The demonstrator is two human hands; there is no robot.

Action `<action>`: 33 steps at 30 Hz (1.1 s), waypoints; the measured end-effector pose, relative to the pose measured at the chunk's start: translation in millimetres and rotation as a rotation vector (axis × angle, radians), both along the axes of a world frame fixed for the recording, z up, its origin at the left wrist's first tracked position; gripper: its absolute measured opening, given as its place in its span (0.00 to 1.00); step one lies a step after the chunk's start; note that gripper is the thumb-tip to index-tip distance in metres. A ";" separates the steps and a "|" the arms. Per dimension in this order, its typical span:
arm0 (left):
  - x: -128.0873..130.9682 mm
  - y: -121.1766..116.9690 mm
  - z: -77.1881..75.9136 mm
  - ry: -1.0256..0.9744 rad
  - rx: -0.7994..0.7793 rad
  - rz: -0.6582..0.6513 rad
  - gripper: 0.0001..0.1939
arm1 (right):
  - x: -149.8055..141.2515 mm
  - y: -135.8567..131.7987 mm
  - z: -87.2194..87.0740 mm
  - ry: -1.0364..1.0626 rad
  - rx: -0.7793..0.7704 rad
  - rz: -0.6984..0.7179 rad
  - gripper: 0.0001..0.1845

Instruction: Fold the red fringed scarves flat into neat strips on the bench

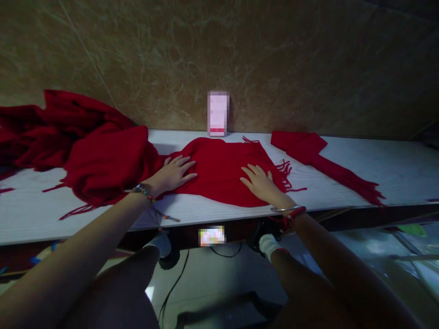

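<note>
Forearms (87,253) reach over white tabletop (356,157), red scarf (219,169) on it.
My left hand (174,175) and right hand (259,183) lie splayed flat on scarf, between red heap (108,157) and folded strip (320,160).

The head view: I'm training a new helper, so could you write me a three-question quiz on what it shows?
1. Short answer: What do the left hand and right hand rest on?
2. True or false: The silver bangle is on the right arm.
3. Choose one: Which lies to the right of the right hand?
a) the rumpled red heap
b) the narrow red strip with a fringed end
c) the beaded bracelet

Key: 1. A spread red cloth. 2. True. 3. b.
</note>
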State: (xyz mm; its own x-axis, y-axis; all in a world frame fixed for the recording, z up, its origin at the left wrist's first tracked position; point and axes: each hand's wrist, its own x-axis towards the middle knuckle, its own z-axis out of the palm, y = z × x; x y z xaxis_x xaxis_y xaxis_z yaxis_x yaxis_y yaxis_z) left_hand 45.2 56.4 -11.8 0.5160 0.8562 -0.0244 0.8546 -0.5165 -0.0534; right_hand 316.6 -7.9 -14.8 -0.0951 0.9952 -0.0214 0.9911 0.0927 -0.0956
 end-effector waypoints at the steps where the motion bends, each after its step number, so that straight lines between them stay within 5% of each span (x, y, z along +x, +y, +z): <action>1: -8.3 0.3 -2.0 -0.010 -0.024 -0.006 0.29 | 3.5 -3.6 0.1 -0.019 0.001 -0.036 0.26; 6: -47.5 -4.7 -5.0 -0.047 -0.036 -0.054 0.32 | 20.1 -16.9 4.1 -0.137 0.002 -0.174 0.26; 11: -67.8 -8.2 -1.9 0.001 -0.039 -0.048 0.31 | 26.7 -22.4 12.0 -0.162 0.002 -0.117 0.25; 15: -37.7 -10.0 9.4 0.069 0.044 0.017 0.26 | 14.5 -23.8 24.0 -0.086 0.109 0.056 0.23; 18: 4.6 -9.9 13.1 -0.056 0.059 -0.033 0.26 | 0.7 -25.2 24.6 -0.002 0.052 0.222 0.22; 22: 46.3 -7.3 4.9 -0.089 -0.076 0.048 0.30 | 0.9 -23.4 14.4 -0.018 -0.083 0.163 0.27; 26: 56.4 -2.0 -3.9 -0.110 -0.122 0.100 0.33 | 21.3 -13.6 13.5 0.009 -0.142 0.164 0.27; 33: 57.6 6.5 -2.2 -0.138 -0.134 0.133 0.34 | 17.7 -12.9 41.6 -0.103 -0.225 0.278 0.17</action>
State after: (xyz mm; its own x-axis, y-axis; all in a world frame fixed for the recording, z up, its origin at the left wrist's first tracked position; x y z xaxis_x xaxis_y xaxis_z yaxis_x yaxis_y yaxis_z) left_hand 102.8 62.8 -14.0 0.4056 0.9106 -0.0795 0.9099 -0.3939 0.1303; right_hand 334.3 -20.8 26.8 -0.3475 0.9009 -0.2601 0.9364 0.3481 -0.0455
